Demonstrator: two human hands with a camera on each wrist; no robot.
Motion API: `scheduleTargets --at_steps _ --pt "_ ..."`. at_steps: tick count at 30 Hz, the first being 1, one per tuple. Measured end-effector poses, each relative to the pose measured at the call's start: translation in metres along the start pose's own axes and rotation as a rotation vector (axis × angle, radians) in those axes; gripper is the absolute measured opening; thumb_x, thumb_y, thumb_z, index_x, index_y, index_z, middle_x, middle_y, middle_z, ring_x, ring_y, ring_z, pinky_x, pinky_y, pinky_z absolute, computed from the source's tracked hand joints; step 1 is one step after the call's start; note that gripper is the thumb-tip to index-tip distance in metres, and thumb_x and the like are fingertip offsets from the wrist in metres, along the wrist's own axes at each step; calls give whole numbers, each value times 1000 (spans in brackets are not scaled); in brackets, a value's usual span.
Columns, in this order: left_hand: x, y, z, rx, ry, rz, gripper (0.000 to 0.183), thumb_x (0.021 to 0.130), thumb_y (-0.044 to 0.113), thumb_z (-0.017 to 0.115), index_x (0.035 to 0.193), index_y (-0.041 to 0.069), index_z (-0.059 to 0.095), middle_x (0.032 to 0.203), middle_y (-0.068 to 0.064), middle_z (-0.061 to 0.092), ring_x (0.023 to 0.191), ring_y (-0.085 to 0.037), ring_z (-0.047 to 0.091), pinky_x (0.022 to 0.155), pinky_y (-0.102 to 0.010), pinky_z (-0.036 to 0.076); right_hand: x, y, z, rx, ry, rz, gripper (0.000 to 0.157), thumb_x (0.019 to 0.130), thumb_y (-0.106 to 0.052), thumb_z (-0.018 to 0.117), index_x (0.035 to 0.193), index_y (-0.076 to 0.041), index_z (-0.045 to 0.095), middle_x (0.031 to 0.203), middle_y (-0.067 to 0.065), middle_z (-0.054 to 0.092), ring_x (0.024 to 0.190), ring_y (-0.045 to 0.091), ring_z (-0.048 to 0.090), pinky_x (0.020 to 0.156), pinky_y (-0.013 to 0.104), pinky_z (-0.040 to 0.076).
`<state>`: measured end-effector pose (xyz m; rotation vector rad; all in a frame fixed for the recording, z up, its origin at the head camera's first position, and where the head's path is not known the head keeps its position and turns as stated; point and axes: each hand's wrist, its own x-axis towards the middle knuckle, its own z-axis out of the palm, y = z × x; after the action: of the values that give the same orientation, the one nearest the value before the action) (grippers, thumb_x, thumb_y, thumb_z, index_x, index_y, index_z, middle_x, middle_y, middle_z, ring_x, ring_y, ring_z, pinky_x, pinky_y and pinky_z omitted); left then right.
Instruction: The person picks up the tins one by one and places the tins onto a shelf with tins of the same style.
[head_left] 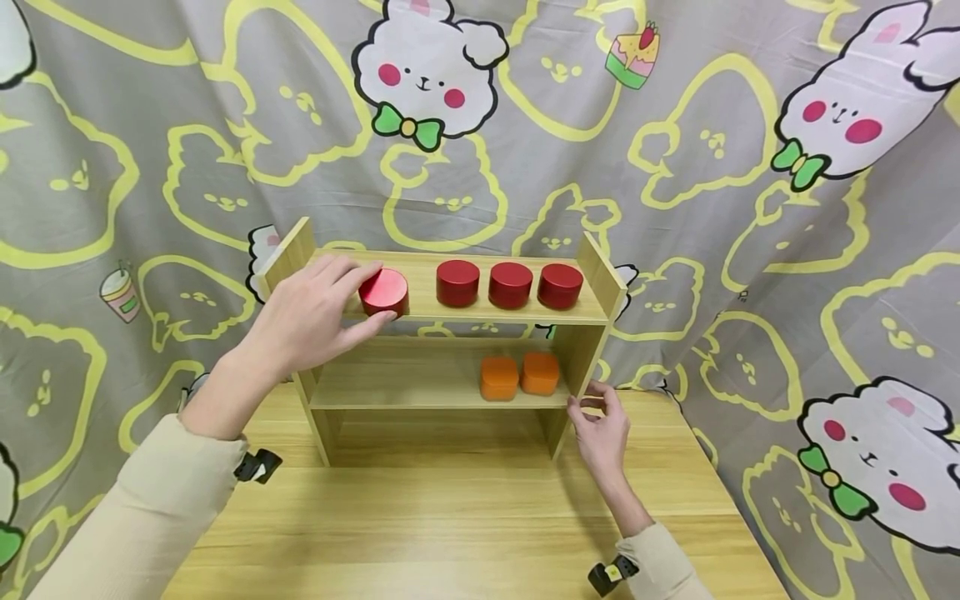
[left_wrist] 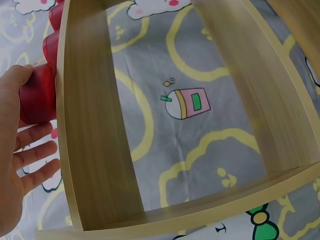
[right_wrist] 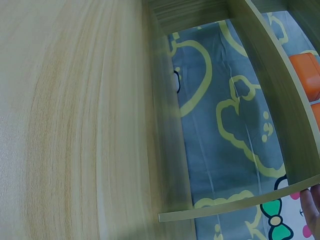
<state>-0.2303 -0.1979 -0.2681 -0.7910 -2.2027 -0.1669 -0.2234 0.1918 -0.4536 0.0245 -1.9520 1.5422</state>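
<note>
At the left end of the upper shelf, my left hand holds a round red tin between thumb and fingers. In the left wrist view the tin sits under the thumb by the shelf edge, with the other fingers spread apart. Three more red tins stand in a row to its right on the two-tier wooden shelf. My right hand touches the outer side of the shelf's right panel, near the middle board. Only its fingers show in the right wrist view.
Two orange square-shaped containers sit at the right of the middle board. The shelf stands on a wooden table. A grey curtain with cartoon animals hangs behind and around it.
</note>
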Motion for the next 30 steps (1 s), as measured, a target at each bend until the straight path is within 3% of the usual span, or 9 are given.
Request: scheduleTargets --at_steps 17,30 --pt "7 -1 4 17 -39 0 52 92 39 79 128 3 70 112 -17 71 108 -37 65 81 -50 60 0 0 0 5 -9 0 26 86 15 71 111 15 64 99 26 66 81 2 65 64 6 54" --pt "14 -2 9 -10 -86 -16 47 96 36 75 130 3 69 111 -17 71 104 -37 66 81 -51 59 0 1 -1 1 -13 1 27 86 14 72 112 13 65 100 20 66 81 2 65 65 8 56"
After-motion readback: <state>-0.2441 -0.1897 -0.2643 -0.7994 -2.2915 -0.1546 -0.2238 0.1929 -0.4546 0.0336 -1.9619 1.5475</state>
